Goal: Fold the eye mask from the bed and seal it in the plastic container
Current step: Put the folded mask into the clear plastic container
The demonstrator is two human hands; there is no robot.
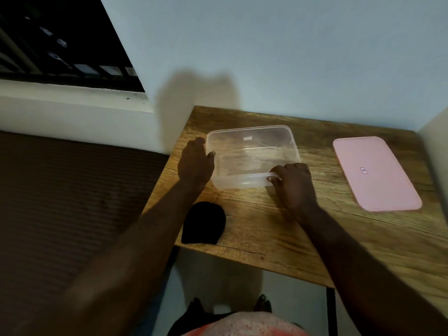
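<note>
Clear plastic container (249, 129) — left grip (195, 162) touches; right grip (293, 184) pinches rim.

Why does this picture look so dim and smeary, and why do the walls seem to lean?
Head view: dim light leaves the black eye mask a featureless patch; the left hand is softly blurred; a broad shadow falls on the wall behind the plastic container; the wide-angle lens makes the window and the table edges slant.
</note>
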